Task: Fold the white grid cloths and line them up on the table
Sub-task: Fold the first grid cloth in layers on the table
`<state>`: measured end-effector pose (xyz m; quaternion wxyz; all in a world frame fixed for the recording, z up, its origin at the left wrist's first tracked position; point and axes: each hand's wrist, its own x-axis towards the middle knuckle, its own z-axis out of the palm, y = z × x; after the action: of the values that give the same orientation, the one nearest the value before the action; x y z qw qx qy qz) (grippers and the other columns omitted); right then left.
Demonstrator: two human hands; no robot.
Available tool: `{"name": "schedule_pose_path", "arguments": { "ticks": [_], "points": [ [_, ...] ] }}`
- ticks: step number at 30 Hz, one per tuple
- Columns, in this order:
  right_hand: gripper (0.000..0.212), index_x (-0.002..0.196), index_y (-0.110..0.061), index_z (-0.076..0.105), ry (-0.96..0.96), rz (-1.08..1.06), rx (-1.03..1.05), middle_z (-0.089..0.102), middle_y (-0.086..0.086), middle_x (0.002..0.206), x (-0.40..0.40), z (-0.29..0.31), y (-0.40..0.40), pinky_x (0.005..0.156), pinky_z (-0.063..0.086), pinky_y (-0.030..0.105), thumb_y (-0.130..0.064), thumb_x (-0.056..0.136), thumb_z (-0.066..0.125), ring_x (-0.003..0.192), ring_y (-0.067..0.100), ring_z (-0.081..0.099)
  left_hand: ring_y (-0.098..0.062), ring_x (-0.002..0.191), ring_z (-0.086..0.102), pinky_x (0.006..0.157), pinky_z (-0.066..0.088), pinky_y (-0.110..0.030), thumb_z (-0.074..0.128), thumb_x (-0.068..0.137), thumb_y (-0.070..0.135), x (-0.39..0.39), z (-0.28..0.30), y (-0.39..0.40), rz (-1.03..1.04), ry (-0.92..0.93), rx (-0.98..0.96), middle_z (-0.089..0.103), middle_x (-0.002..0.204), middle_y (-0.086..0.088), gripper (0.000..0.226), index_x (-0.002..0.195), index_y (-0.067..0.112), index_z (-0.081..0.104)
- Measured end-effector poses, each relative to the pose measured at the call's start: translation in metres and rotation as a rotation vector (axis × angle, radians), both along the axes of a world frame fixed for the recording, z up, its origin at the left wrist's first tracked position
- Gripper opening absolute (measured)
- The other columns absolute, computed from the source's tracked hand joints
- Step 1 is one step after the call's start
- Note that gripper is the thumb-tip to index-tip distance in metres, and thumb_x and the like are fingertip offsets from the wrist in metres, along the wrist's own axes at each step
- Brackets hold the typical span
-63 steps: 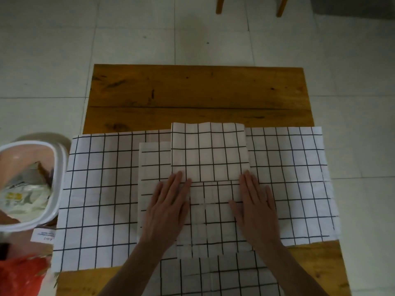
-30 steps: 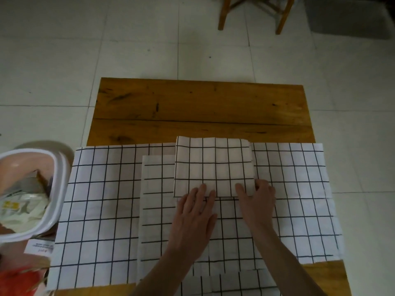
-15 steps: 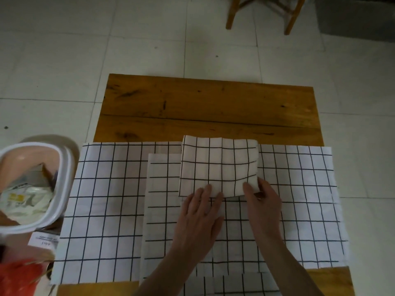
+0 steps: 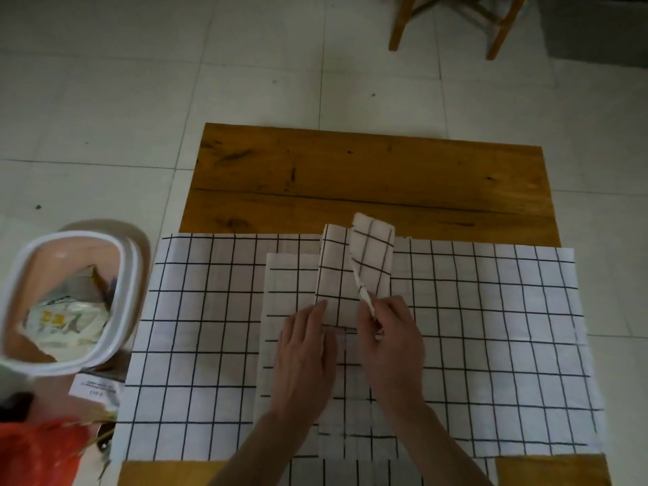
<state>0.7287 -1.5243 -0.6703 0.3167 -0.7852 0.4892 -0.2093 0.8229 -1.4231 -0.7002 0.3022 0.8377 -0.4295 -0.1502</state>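
Bin (image 4: 66,299) with a white rim at the left edge of the frame, holding crumpled wrappers; below it a small paper label (image 4: 92,389) and, in the lower left corner, a red bag (image 4: 38,454). Wooden counter (image 4: 368,177) fills the centre, its upper half bare. Large white grid cloth (image 4: 491,345) lies spread flat across the lower half of the counter, reaching from beside the bin to the right edge of the counter. A narrower folded grid cloth (image 4: 291,275) lies on top of it, left of centre. On that, at mid-frame, sits the small folded cloth (image 4: 336,275), its right half lifted and turned over toward the left, standing tilted above the left half. Left hand (image 4: 303,356) lies with straight fingers pressing the near left corner of the small folded cloth. Right hand (image 4: 391,340), just right of it, pinches the raised near edge of the lifted flap between thumb and curled fingers. Another grid cloth (image 4: 350,473) shows at the bottom centre edge. Wooden chair legs (image 4: 498,33) stand on the tiled floor (image 4: 140,82) at upper right.
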Motion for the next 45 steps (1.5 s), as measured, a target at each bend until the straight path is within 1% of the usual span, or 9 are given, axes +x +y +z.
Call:
{"name": "schedule_pose_path", "arguments": {
  "ticks": [7,14,18,22,25,32,36,41,45],
  "points": [
    [0.035,0.132,-0.020,0.067,0.173,0.153,0.022,0.056,-0.011,0.107,0.025,-0.016,0.003,0.071,0.057,0.026,-0.034,0.103,0.052,0.085,0.004,0.058,-0.008,0.119,0.050,0.100,0.047,-0.033,0.032,0.109,0.039,0.005,0.005,0.000,0.025,0.074,-0.012,0.060,0.130,0.004,0.051,0.155,0.015,0.036],
    [0.061,0.148,-0.025,0.053,0.168,0.323,0.122,0.053,-0.009,0.130,0.017,-0.027,-0.003,0.105,0.049,0.031,-0.025,0.090,0.075,0.120,0.010,0.050,-0.012,0.119,0.051,0.100,0.044,-0.032,0.019,0.113,0.041,0.007,0.001,0.002,-0.046,-0.039,0.001,0.058,0.133,0.003,0.053,0.153,0.018,0.043],
    [0.065,0.151,-0.024,0.049,0.249,0.435,0.056,0.048,-0.007,0.126,0.004,-0.020,-0.013,0.102,0.046,0.035,-0.046,0.089,0.052,0.116,0.014,0.045,-0.017,0.111,0.050,0.092,0.050,-0.036,0.034,0.109,0.037,0.004,-0.005,0.005,-0.006,-0.127,0.027,0.056,0.123,-0.001,0.040,0.135,0.021,0.058],
    [0.038,0.141,-0.023,0.054,0.069,0.158,0.075,0.046,-0.010,0.123,-0.002,-0.012,-0.036,0.091,0.049,0.027,-0.032,0.104,0.052,0.111,0.012,0.051,-0.021,0.112,0.051,0.092,0.049,-0.036,0.037,0.106,0.041,0.004,-0.010,0.006,0.001,-0.169,0.093,0.052,0.127,-0.006,0.042,0.134,0.021,0.061],
    [0.044,0.143,-0.019,0.048,-0.005,-0.039,0.253,0.057,-0.005,0.118,0.008,-0.007,-0.061,0.076,0.050,0.014,-0.034,0.103,0.059,0.100,0.009,0.061,-0.023,0.116,0.049,0.094,0.046,-0.037,0.039,0.105,0.045,0.004,-0.011,0.007,-0.006,-0.181,0.110,0.049,0.133,-0.009,0.045,0.135,0.020,0.061],
    [0.021,0.111,-0.014,0.066,0.092,-0.062,0.539,0.066,-0.005,0.092,0.039,0.009,-0.094,0.052,0.038,0.011,-0.032,0.100,0.065,0.073,0.002,0.057,-0.024,0.124,0.044,0.099,0.049,-0.042,0.043,0.103,0.050,0.003,-0.010,0.008,-0.031,-0.190,0.136,0.045,0.138,-0.009,0.050,0.139,0.018,0.057],
    [0.025,0.098,-0.002,0.067,-0.027,-0.222,0.604,0.064,0.004,0.080,0.032,0.012,-0.089,0.056,0.042,0.027,-0.027,0.098,0.066,0.067,0.017,0.057,-0.027,0.127,0.047,0.103,0.047,-0.046,0.040,0.104,0.054,0.001,-0.003,0.006,-0.023,-0.177,0.140,0.046,0.141,-0.010,0.062,0.150,0.012,0.045],
    [0.006,0.105,-0.017,0.065,-0.310,-0.499,0.708,0.076,-0.002,0.086,0.015,0.014,-0.062,0.059,0.057,0.028,-0.021,0.101,0.065,0.066,0.006,0.074,-0.029,0.138,0.045,0.114,0.040,-0.049,0.046,0.103,0.048,-0.008,-0.003,0.002,-0.089,-0.242,0.069,0.048,0.147,-0.012,0.065,0.153,0.006,0.041],
    [0.004,0.100,-0.019,0.070,-0.320,-0.529,0.800,0.079,-0.002,0.075,0.003,0.005,-0.039,0.069,0.064,0.038,-0.022,0.099,0.069,0.071,0.019,0.078,-0.028,0.146,0.040,0.122,0.032,-0.049,0.049,0.104,0.041,-0.011,-0.010,0.002,-0.167,-0.288,0.048,0.048,0.152,-0.013,0.063,0.156,0.007,0.036]
  ]
}}
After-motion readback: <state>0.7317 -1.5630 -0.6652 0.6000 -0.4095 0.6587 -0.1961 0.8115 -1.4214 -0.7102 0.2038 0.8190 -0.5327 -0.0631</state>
